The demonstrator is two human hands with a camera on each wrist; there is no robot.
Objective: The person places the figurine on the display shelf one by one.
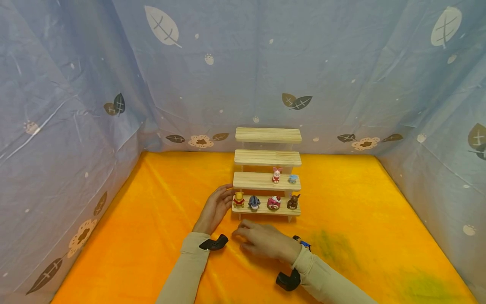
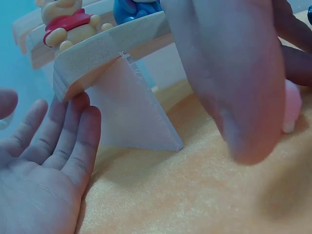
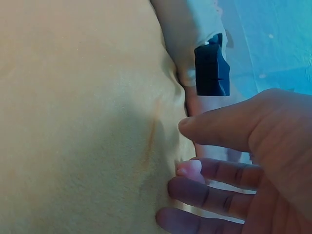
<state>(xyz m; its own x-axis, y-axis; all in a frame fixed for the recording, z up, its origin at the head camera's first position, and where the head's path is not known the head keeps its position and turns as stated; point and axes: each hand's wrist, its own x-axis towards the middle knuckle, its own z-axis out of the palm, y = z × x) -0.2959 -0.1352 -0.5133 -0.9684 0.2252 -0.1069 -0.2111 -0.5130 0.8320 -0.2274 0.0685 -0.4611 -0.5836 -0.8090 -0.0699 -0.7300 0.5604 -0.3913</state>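
Observation:
My left hand [image 1: 215, 207] has its fingers at the left end of a wooden tiered stand's lowest shelf [image 2: 92, 57]; in the left wrist view, nearly straight fingertips touch beneath its corner. In front of the stand, my right hand [image 1: 262, 240] is bent over the cloth, palm down. A small pink figurine [image 3: 190, 169] shows among its fingertips in the right wrist view, mostly hidden by them. On the lowest shelf stand a yellow bear figurine [image 1: 238, 199], a blue-grey donkey [image 1: 254, 203], a magenta figurine [image 1: 274, 203] and a brown one [image 1: 293, 202].
The second shelf bears a pink piglet figurine [image 1: 276, 175] and a light-blue figurine [image 1: 292, 179]. A blue-and-dark figurine [image 1: 303, 243] lies partly hidden behind my right wrist. Orange cloth [image 1: 171, 219] covers the table; patterned blue curtains [image 1: 235, 63] hang around it.

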